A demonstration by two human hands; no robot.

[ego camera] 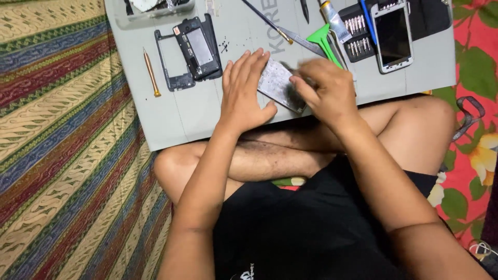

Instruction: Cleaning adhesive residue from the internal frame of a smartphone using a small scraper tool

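Sitting cross-legged on a striped woven cloth (62, 155), a person works over a grey mat (197, 114) that serves as the surface, resting against the knees. At the near edge of that mat lies a flat phone panel (277, 83), pale and speckled, tilted slightly. The left hand (244, 93) lies flat on its left part, fingers spread and pressing it down. The right hand (324, 88) meets the panel's right end, its grip pinched together there, though motion blur hides whether anything small is held between the fingertips.

Farther up the mat, a white smartphone (392, 36) lies face up at the right, just beside a black case of screwdriver bits (355, 33). To the left, well apart from the hands, a black phone body (197, 46) rests across an empty dark frame (174, 65). A green plastic pry tool (324, 41) sits just beyond the right hand, and a thin wooden-handled screwdriver (151, 72) lies near the left edge.
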